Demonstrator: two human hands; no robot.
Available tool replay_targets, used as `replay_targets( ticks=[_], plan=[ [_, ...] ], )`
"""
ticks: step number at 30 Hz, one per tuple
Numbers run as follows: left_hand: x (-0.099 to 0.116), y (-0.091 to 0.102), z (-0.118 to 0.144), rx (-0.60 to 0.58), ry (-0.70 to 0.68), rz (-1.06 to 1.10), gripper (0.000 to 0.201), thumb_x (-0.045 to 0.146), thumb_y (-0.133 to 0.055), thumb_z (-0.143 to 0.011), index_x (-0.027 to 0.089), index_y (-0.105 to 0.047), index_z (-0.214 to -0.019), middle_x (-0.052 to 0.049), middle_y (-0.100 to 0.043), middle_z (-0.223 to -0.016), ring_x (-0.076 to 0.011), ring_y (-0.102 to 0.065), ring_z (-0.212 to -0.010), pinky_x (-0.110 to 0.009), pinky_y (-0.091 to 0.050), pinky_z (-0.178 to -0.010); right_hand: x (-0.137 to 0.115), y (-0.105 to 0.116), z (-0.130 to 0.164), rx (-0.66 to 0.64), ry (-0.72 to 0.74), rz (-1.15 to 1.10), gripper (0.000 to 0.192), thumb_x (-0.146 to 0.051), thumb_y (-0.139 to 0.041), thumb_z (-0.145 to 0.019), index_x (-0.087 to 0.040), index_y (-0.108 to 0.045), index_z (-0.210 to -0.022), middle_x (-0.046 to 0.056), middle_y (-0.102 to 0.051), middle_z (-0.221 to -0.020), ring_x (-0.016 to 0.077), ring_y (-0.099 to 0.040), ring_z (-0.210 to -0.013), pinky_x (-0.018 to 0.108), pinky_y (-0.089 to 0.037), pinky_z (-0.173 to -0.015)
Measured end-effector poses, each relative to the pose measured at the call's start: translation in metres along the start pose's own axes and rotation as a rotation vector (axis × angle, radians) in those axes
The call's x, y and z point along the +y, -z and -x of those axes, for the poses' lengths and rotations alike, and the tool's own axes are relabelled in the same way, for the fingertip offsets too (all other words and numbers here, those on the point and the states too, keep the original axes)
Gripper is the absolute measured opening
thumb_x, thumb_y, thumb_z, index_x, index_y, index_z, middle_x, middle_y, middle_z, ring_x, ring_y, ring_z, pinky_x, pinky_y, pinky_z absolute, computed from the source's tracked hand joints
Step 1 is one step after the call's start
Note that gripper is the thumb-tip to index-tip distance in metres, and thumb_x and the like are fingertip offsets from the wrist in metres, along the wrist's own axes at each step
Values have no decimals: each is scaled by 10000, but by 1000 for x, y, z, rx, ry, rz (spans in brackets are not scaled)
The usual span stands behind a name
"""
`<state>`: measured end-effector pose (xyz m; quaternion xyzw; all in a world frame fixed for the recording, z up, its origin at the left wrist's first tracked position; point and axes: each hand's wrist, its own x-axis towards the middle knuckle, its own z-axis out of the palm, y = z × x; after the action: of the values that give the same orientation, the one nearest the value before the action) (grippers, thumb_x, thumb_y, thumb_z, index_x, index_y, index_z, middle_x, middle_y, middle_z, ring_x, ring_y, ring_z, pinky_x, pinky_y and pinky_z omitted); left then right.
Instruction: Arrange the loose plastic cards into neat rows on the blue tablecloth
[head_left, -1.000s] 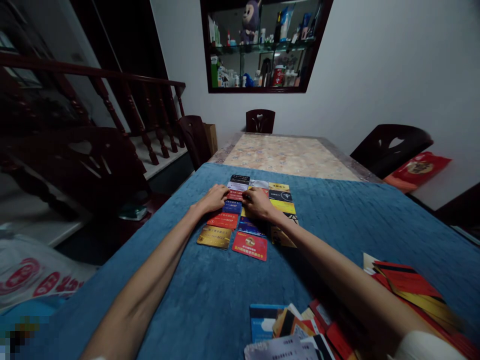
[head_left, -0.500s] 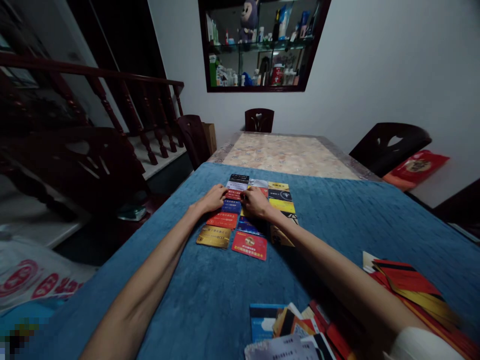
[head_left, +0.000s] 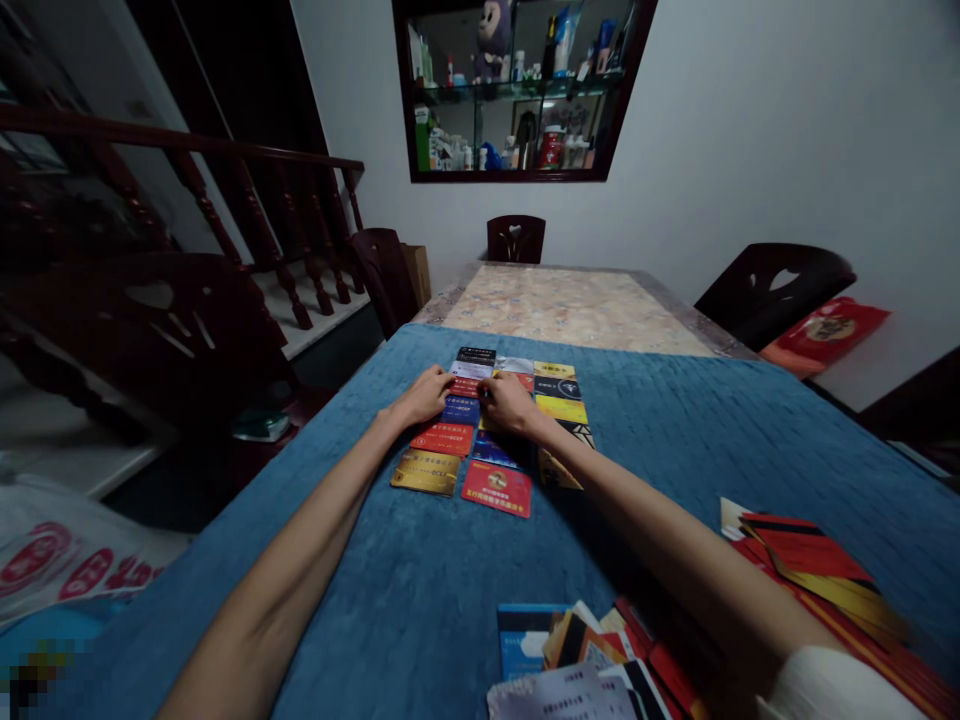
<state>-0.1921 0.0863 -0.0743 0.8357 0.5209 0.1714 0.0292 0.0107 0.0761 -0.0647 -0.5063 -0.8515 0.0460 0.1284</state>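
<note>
Several plastic cards lie in three columns on a blue cloth. My left hand and my right hand both rest fingertips on a small red card in the left column, one hand at each end. Below it lie a blue card, a red card and a gold card. Another red card ends the middle column. My right forearm hides part of the right column.
A loose pile of cards lies at the near edge, and red and yellow envelopes at the right. Beyond the cloth the marble tabletop is bare. Dark wooden chairs surround the table; a wooden stair rail stands at left.
Both hands stay on the small red card with only slight finger shifts. The view has drifted a little.
</note>
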Motion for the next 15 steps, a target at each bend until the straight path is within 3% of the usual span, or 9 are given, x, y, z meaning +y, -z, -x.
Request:
replay_targets(
  ticks=[15],
  plan=[
    [-6,-3,-4,57,-29,-46,357,226,-421,-907,152,-728,-1075,-119,-634,-1006,-243,-601,-958,-377,-509,-930,0,12,9,14,19,21,333,-193,-529,-885,-158,-667,-1187,141,-642,-1214,256,-557,-1127,323,-439,-925]
  ],
)
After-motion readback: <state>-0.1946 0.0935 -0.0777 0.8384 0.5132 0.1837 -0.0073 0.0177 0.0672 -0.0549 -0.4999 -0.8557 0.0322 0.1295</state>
